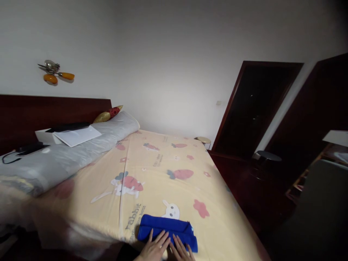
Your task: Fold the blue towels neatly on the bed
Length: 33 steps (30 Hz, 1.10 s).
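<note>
A folded blue cloth (pixel 165 225) lies near the front edge of a bed covered by a pale yellow sheet (pixel 163 170) printed with rabbits and carrots. My left hand (pixel 155 247) rests flat on the cloth's near edge with its fingers spread. My right hand (pixel 181 249) lies flat beside it, fingertips on the cloth's right part. Neither hand grips anything. Both wrists run out of the bottom of the picture.
A long grey bolster (pixel 81 148) lies along the dark wooden headboard (pixel 40 112), with white papers (pixel 77 136), a black device (pixel 29 148) and a gold-and-red cushion (pixel 108 114) on it. To the right are a dark open doorway (pixel 252 108), two small round stools (pixel 203 140) and a grey chair (pixel 323 210).
</note>
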Available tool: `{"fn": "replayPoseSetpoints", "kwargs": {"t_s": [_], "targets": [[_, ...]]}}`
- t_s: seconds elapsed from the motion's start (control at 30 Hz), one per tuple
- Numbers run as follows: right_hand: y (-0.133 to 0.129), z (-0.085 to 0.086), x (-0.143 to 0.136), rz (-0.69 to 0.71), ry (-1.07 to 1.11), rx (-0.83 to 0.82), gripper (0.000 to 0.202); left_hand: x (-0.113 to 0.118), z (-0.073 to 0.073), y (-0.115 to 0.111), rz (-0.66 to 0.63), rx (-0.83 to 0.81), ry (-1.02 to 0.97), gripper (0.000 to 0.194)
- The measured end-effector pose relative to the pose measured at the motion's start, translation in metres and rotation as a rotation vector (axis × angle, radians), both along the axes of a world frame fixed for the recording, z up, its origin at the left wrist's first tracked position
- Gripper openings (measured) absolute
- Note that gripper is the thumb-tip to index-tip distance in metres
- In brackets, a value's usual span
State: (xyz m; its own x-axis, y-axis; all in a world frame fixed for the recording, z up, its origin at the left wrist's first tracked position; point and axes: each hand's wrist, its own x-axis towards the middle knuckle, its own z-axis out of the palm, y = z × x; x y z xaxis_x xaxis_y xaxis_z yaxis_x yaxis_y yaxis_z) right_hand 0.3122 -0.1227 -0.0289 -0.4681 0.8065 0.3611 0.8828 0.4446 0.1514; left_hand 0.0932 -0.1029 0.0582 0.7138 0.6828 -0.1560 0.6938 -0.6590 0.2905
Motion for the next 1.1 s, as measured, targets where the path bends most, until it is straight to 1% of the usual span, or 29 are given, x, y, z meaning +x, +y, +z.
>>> {"fn": "replayPoseSetpoints", "kwargs": {"t_s": [0.07,0.1,0.17,0.27,0.37,0.47,0.57,0.67,0.8,0.87,0.97,1.1], "targets": [[0.004,0.001,0.010,0.026,-0.036,-0.088,0.066,0.002,-0.001,-0.001,0.014,-0.027,0.010,0.081],[0.007,0.002,0.017,0.012,-0.042,-0.131,0.067,0.000,-0.001,0.000,0.032,-0.031,0.014,0.083],[0.012,0.004,0.031,-0.072,-0.025,-0.189,0.071,-0.007,0.001,0.001,0.075,-0.023,0.018,0.088],[0.016,0.007,0.047,-0.219,0.021,-0.238,0.075,-0.021,0.004,0.005,0.143,0.030,0.026,0.089],[0.017,0.014,0.057,-0.267,0.046,-0.293,0.074,-0.031,0.004,0.007,0.183,0.083,0.055,0.092],[0.019,0.022,0.062,-0.269,0.048,-0.306,0.071,-0.036,0.002,0.009,0.194,0.138,0.088,0.092],[0.020,0.026,0.062,-0.274,0.044,-0.281,0.065,-0.039,-0.002,0.011,0.221,0.222,0.099,0.083],[0.018,0.023,0.055,-0.260,0.043,-0.270,0.065,-0.042,-0.006,0.013,0.213,0.270,0.098,0.076],[0.012,0.020,0.049,-0.264,0.081,-0.287,0.073,-0.043,-0.011,0.014,0.195,0.298,0.100,0.075],[0.010,0.023,0.053,-0.285,0.097,-0.347,0.070,-0.043,-0.012,0.013,0.202,0.298,0.111,0.076],[0.009,0.032,0.067,-0.342,0.116,-0.411,0.062,-0.041,-0.010,0.013,0.222,0.293,0.117,0.077],[0.009,0.041,0.080,-0.411,0.113,-0.393,0.058,-0.041,-0.003,0.012,0.217,0.255,0.101,0.077]]}}
